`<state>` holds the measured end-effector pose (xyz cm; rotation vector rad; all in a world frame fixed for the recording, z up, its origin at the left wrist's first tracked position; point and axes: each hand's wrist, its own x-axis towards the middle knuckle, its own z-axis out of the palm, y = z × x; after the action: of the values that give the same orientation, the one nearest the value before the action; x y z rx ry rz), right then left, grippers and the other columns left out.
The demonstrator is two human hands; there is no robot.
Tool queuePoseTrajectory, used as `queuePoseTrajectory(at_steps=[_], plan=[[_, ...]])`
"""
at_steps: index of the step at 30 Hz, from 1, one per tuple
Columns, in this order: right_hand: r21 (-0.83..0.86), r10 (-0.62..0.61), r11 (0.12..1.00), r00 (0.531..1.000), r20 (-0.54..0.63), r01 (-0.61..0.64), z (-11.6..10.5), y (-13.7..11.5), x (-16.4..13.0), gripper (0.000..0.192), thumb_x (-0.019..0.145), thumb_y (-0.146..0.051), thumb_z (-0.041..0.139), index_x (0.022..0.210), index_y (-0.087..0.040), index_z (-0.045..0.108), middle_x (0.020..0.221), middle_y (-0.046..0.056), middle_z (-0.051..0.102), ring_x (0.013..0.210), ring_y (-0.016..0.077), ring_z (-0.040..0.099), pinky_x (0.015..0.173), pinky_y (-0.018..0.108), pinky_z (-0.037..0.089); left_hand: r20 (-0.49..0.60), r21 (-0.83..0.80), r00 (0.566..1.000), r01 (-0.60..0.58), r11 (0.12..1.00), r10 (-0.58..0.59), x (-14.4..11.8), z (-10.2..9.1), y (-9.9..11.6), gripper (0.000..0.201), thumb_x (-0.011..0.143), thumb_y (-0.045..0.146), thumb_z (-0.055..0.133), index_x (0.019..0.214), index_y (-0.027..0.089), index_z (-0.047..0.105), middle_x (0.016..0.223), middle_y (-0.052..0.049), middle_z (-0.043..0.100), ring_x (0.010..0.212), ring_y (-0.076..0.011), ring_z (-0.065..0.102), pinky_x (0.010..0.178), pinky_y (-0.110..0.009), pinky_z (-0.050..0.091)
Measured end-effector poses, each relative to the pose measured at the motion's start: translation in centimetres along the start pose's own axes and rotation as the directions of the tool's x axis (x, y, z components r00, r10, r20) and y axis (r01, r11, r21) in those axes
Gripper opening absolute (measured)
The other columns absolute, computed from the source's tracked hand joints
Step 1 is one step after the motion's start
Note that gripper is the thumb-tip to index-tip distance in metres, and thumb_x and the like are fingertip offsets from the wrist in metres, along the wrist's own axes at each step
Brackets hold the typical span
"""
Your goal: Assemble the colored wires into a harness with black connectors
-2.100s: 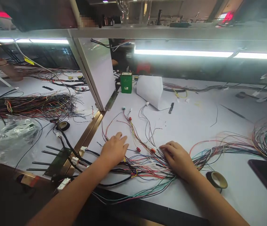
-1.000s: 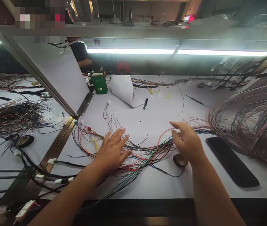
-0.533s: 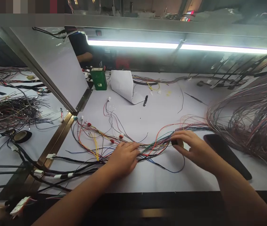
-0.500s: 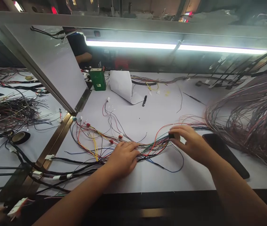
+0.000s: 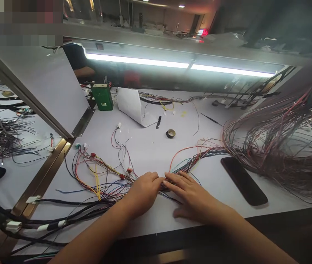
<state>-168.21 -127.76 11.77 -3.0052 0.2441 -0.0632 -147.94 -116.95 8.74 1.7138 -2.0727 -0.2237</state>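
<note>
So the wire bundle (image 5: pixel 134 179) runs across the white table (image 5: pixel 150 146), passing right under both hands near the front edge. Left hand (image 5: pixel 142 190) is loosely curled, fingers resting on the wires; right hand (image 5: pixel 190 194) lies flat and spread, fingertips touching the left one's. Can't tell if either actually pinches a wire, the palms hide that. Tape roll (image 5: pixel 170 133) sits well apart, phone (image 5: pixel 243 180) near the right.

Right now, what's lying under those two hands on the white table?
A bundle of coloured wires runs under both the left hand and the right hand, resting on the white table. The stretch beneath the palms is covered, so its state cannot be seen.
</note>
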Motion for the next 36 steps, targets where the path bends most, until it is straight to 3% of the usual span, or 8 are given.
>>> queuePoseTrajectory(at_steps=[4,8,10,13,17,25,32,36], plan=[[-0.103,0.07,0.99,0.972,-0.223,-0.095,2.2,2.4,1.3,0.049,0.083,-0.024,0.063,0.13,-0.02,0.05,0.122,0.01,0.063,0.113,0.0231,0.055,0.106,0.049,0.032,-0.02,-0.233,0.999,0.028,0.972,-0.034,-0.3,-1.2,-0.1,0.029,0.095,0.021,0.04,0.119,0.021,0.057,0.102,-0.005,0.062,0.097,-0.0168,0.056,0.089,-0.03,0.046],[-0.193,-0.083,0.98,0.968,-0.237,0.036,1.2,4.5,2.6,0.012,0.083,-0.016,0.054,0.089,-0.019,0.064,0.075,0.003,0.065,0.076,0.017,0.059,0.091,0.041,0.042,-0.046,-0.047,0.993,0.105,0.993,-0.107,-0.5,-1.2,0.7,0.057,0.082,0.046,0.062,0.132,0.022,0.047,0.125,-0.011,0.056,0.116,-0.0287,0.049,0.099,-0.045,0.04],[-0.167,-0.144,0.98,0.965,-0.218,0.109,-0.2,4.4,3.0,0.013,0.085,-0.015,0.051,0.086,-0.019,0.063,0.072,0.002,0.063,0.071,0.0157,0.057,0.08,0.035,0.045,-0.048,0.068,0.988,0.15,0.986,-0.147,-0.3,-0.9,1.1,0.063,0.08,0.044,0.065,0.134,0.02,0.045,0.123,-0.012,0.059,0.116,-0.032,0.05,0.099,-0.05,0.037],[-0.104,-0.138,0.987,0.973,-0.184,0.12,-2.1,3.3,3.0,0.022,0.088,-0.019,0.052,0.108,-0.021,0.06,0.094,0.006,0.066,0.085,0.0176,0.059,0.081,0.035,0.045,0.038,0.09,0.976,0.212,0.973,-0.216,-0.1,-0.8,1.2,0.028,0.087,0.023,0.053,0.115,0.021,0.058,0.097,-0.007,0.068,0.093,-0.0247,0.062,0.083,-0.039,0.046],[-0.089,-0.129,0.988,0.989,-0.078,0.122,-1.7,2.5,2.6,0.071,0.078,-0.033,0.067,0.14,-0.023,0.036,0.127,0.011,0.058,0.108,0.0262,0.056,0.092,0.045,0.042,0.003,-0.002,0.979,0.202,0.979,-0.202,-0.4,-1.2,0.7,0.017,0.089,0.021,0.049,0.101,0.02,0.06,0.093,-0.003,0.068,0.085,-0.0196,0.064,0.072,-0.031,0.047],[-0.211,0.06,0.976,0.998,0.024,-0.053,0.2,5.6,2.3,0.045,0.078,-0.015,0.053,0.122,-0.026,0.056,0.091,0.005,0.069,0.079,0.0242,0.063,0.07,0.038,0.044,-0.068,0.114,0.994,0.091,0.989,-0.084,-1.4,-0.5,0.7,0.02,0.09,0.035,0.052,0.098,0.019,0.061,0.109,-0.007,0.061,0.102,-0.0234,0.054,0.08,-0.036,0.044],[-0.133,-0.012,0.991,0.986,0.167,0.034,0.8,1.9,2.0,0.041,0.081,-0.021,0.053,0.121,-0.028,0.056,0.092,0.006,0.067,0.077,0.0225,0.064,0.068,0.036,0.043,0.034,0.157,0.997,0.067,0.985,-0.073,-1.9,0.5,0.6,0.015,0.083,0.016,0.051,0.096,0.018,0.058,0.09,-0.005,0.061,0.082,-0.021,0.057,0.066,-0.034,0.042],[-0.172,0.115,0.981,0.986,0.123,-0.093,1.2,1.8,2.2,0.038,0.077,-0.011,0.05,0.11,-0.026,0.061,0.078,0.003,0.068,0.057,0.0178,0.061,0.055,0.029,0.038,-0.035,0.099,0.996,0.085,0.991,-0.081,-1.9,0.3,0.3,0.017,0.086,0.018,0.049,0.099,0.02,0.059,0.094,-0.004,0.062,0.085,-0.02,0.057,0.067,-0.034,0.043]])
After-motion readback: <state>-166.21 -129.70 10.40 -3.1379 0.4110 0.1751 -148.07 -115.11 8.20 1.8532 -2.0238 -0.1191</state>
